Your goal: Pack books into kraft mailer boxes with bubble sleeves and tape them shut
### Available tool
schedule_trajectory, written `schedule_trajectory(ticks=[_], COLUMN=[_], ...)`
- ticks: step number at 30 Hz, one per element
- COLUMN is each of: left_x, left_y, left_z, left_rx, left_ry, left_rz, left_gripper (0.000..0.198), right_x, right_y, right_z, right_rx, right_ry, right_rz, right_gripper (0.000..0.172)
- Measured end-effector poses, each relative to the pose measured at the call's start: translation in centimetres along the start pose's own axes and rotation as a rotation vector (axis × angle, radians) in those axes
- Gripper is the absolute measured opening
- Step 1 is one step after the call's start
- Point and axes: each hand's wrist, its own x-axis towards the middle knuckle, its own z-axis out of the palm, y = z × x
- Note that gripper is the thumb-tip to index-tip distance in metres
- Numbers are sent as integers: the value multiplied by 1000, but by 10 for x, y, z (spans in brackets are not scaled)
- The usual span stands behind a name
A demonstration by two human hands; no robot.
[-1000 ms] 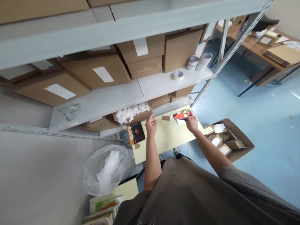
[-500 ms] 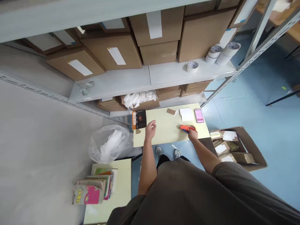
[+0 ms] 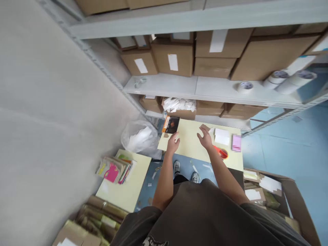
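My left hand hovers over the near left part of the pale yellow table, fingers apart and holding nothing. Just beyond it lies a book with a black and orange cover. My right hand is spread and bare over the table's middle, close to a small brown cardboard piece. The orange-red tape dispenser rests on the table beside my right forearm, partly hidden by it. A stack of white paper slips lies right of that hand, with a pink pixelated item farther right.
Shelves behind the table hold cardboard boxes and white tape rolls. A clear bag of white scraps stands at left. Books lie on a side table. An open carton of parcels stands right.
My right hand has let go of the tape dispenser, which now lies on the table, and has moved left with fingers spread. The view has swung left.
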Motion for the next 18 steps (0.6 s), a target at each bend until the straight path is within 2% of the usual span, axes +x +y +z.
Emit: schedule_trajectory(ticks=[4, 10, 12, 15, 18], left_x=[-40, -99, -110, -106, -74], left_y=[-34, -103, -127, -161, -191], left_z=[-52, -144, -170, -199, -218], left_rx=[34, -45, -89, -161, -212], left_ry=[134, 483, 546, 557, 516], left_rz=[-109, -300, -331, -361, -371], left_gripper=[56, 80, 84, 82, 76], right_x=[2, -18, -18, -7, 11], right_y=[-47, -128, -150, -175, -195], right_z=[64, 175, 207, 249, 294], right_rx=[92, 151, 139, 91, 39], right_ry=[-118, -372, -422, -464, -497], right_rz=[-100, -284, -296, -292, -283], right_gripper=[58, 58, 58, 59, 59])
